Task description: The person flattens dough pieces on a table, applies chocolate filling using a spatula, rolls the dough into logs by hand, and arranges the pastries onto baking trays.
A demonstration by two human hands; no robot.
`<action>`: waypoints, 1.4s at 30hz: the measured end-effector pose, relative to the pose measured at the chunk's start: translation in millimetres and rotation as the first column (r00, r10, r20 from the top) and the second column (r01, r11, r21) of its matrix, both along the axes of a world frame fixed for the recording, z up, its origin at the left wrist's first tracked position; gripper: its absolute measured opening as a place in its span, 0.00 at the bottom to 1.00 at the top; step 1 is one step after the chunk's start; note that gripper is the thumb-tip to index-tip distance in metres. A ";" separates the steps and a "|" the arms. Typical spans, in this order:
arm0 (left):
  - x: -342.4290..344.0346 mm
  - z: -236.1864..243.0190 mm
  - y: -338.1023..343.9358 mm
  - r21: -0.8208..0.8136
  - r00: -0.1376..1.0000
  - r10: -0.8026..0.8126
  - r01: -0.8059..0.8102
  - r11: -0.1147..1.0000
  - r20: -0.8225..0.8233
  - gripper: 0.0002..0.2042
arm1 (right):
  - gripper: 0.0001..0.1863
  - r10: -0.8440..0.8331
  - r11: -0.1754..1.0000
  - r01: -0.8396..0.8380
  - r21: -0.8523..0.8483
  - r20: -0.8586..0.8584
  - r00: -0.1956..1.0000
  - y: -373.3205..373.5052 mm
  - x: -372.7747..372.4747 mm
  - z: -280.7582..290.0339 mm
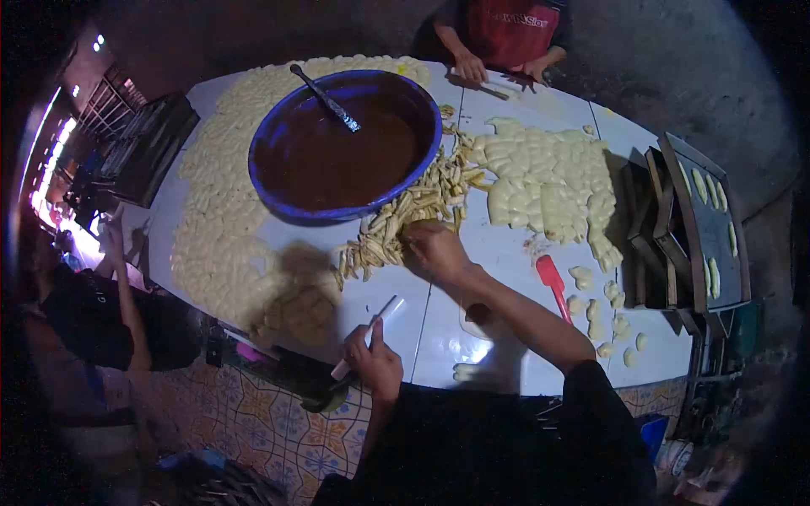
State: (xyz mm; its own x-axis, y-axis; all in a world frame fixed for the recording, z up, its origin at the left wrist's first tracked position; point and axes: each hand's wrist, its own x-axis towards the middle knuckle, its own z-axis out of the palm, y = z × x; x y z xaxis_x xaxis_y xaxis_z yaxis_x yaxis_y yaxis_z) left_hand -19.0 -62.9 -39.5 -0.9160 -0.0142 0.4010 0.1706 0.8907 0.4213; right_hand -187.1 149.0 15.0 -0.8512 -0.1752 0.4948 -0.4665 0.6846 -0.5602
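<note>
My left hand (374,361) is closed round a slim white rolling pin (386,313), held slantwise over the near edge of the table. My right hand (434,249) reaches across to a heap of yellow-brown strips (413,215) that look like cut banana. Its fingers are curled down at the heap's near side, and what they hold is hidden. Just beyond the heap stands a blue basin (261,181) of brown filling, with a long-handled utensil (327,99) leaning in it. Below my right forearm, two small pale dough pieces (467,372) lie near the edge.
Flattened dough pieces (221,211) cover the table's left side; more dough (544,177) lies right of the heap. A red scraper (553,285) rests near loose dough lumps (595,325). Stacked trays (704,219) stand at the right. One co-worker (515,38) works opposite, another person (93,312) at left.
</note>
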 end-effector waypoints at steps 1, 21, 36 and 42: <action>6.1 0.9 -6.2 -0.013 0.999 0.043 -0.043 0.999 0.000 0.27 | 0.14 0.148 0.985 -0.151 0.085 0.037 0.988 -20.6 -16.4 8.7; -9.0 -36.8 -4.5 0.002 0.995 -0.004 0.004 1.000 -0.097 0.22 | 0.12 0.098 0.995 -0.089 -0.044 0.281 0.955 34.2 -27.9 -30.3; -64.5 15.9 87.0 0.137 0.763 -0.645 0.644 0.753 -0.045 0.16 | 0.12 -0.158 0.978 0.181 -0.107 0.196 0.968 93.5 153.8 -47.3; -67.7 -1.5 110.0 0.137 0.766 -0.642 0.634 0.761 0.019 0.05 | 0.12 -0.115 0.993 0.109 0.051 0.140 0.983 97.1 165.9 -50.7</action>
State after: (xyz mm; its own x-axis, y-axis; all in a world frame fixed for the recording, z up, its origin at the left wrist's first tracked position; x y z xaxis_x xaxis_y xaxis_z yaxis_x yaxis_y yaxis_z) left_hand -86.8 47.1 -41.0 -0.7520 0.5400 0.3782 0.6527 0.5292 0.5421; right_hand -21.3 246.1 -35.7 -0.9277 -0.0934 0.3614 -0.3033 0.7530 -0.5839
